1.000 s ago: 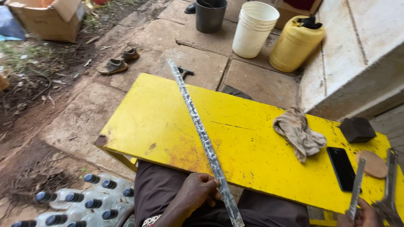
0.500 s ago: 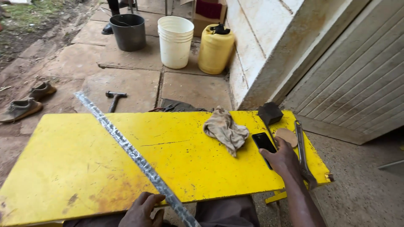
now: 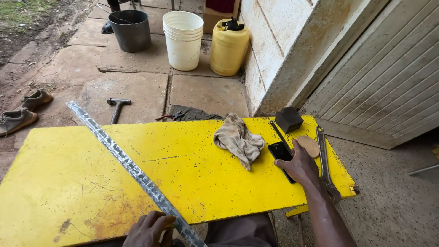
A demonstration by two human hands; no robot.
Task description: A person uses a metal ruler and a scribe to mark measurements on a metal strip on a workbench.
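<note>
Metal strip point(image 3: 123, 158), long and grey with a patterned face, lies slantwise across the yellow desk point(image 3: 192, 183), running from about 10 o'clock at the far left edge down to 6 o'clock at the near edge. I see my left hand point(image 3: 148, 228) at 6 o'clock resting against the strip's near end, fingers curled beside it; whether that grip is clamped on the strip I cannot tell. My right hand point(image 3: 299, 164) lies at 3 o'clock with its palm down on the black phone point(image 3: 280, 152), fingers loose and flat over it, not closed around it. A thin dark rod point(image 3: 280, 135) runs from under that hand toward 1 o'clock. Just left of the phone sits a crumpled beige rag point(image 3: 238, 139). Beyond the hand, near the far right corner, is a small black block point(image 3: 289, 120), and beside the hand a round tan disc point(image 3: 311, 145). A long wrench point(image 3: 323, 160) lies along the right edge of the desk. On the ground beyond the desk at 11 o'clock lies a hammer point(image 3: 116, 109), with a pair of shoes point(image 3: 23, 112) at 9 o'clock. Farther off at 12 o'clock stand a dark bucket point(image 3: 130, 29), a white bucket point(image 3: 183, 39) and a yellow jerrycan point(image 3: 228, 48).
</note>
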